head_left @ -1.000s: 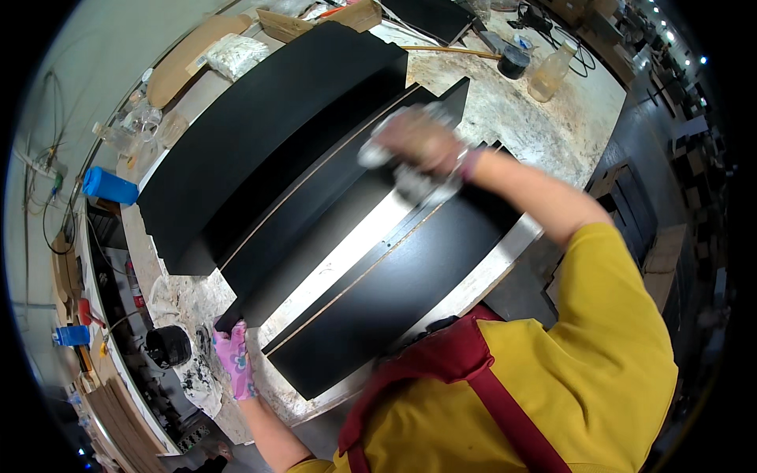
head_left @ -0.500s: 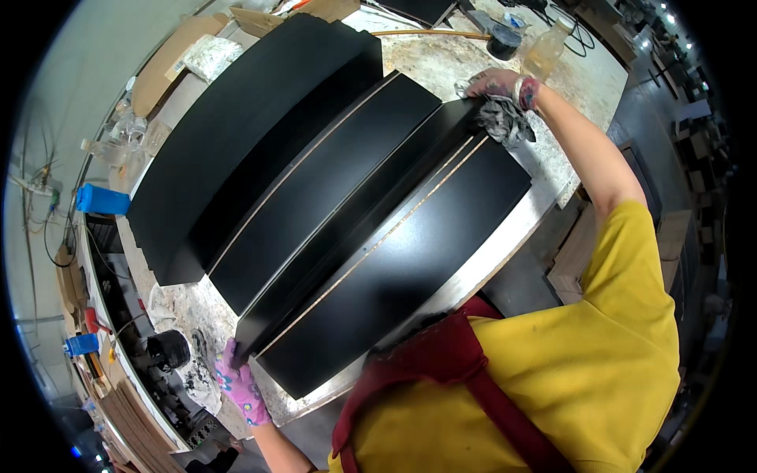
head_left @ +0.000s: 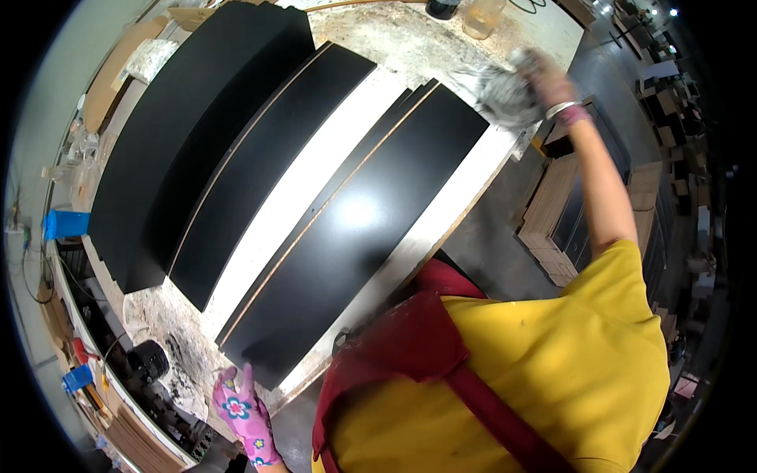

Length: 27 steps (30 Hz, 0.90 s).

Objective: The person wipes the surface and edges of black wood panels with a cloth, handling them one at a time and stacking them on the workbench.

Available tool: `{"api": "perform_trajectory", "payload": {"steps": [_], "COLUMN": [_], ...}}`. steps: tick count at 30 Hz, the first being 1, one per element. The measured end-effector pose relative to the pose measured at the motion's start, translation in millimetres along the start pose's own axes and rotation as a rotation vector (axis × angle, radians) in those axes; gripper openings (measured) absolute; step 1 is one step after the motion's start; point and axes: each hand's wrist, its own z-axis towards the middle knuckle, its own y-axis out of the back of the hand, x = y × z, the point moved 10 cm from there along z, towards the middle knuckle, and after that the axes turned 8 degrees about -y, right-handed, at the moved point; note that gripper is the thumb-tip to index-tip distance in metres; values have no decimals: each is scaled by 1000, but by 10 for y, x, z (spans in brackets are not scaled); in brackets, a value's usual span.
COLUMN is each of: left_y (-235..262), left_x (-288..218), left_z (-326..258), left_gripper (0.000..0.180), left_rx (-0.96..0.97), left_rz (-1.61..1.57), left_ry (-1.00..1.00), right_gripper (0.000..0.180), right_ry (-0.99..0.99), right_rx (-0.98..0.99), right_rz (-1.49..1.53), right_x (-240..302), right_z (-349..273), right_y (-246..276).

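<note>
A long black panel with a tan edge line lies on the worktable's near side, slanting from lower left to upper right. My left hand, in a pink flowered glove, is by the panel's lower-left end with fingers spread; whether a fingertip touches the corner I cannot tell. Beyond the panel's upper-right end, my right hand is smeared by motion. It grips a crumpled grey rag, blurred too. Another black panel lies farther off, with a pale strip of table between the two. Behind it are several larger black panels.
The worktable is stained. A dark cup and a clear jar stand at its far side. Near my left hand is a black pot; a blue container sits at the left edge. Stacked boards are on the right.
Both hands have let go of the tilted black panel between the two lying ones; a pale table strip shows there now. My right hand has swung outward with the rag. The view has shifted.
</note>
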Motion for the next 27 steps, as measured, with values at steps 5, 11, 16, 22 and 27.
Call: {"api": "perform_trajectory", "payload": {"steps": [5, 11, 16, 22, 27], "left_y": [170, -64, -73, -39, -73], "left_x": [-408, -668, -676, -690, -641], "left_z": [663, 1256, 1232, 1222, 1258], "left_gripper": [52, 63, 62, 62, 64], "left_rx": [-316, -267, -263, -272, -261], "left_rz": [-78, -157, -170, -184, -220], "left_ry": [-21, 19, 14, 21, 32], "right_gripper": [29, 40, 33, 43, 52], "right_ry": [361, 1328, 442, 68, 905], "right_rx": [157, 166, 259, 136, 176], "right_rz": [-115, 42, 165, 353, -239], "right_x": [1529, 2150, 768, 161, 1401], "right_z": [-1024, -3328, -762, 25, -1468], "right_y": [-134, -1832, -1429, -581, -1304]}}
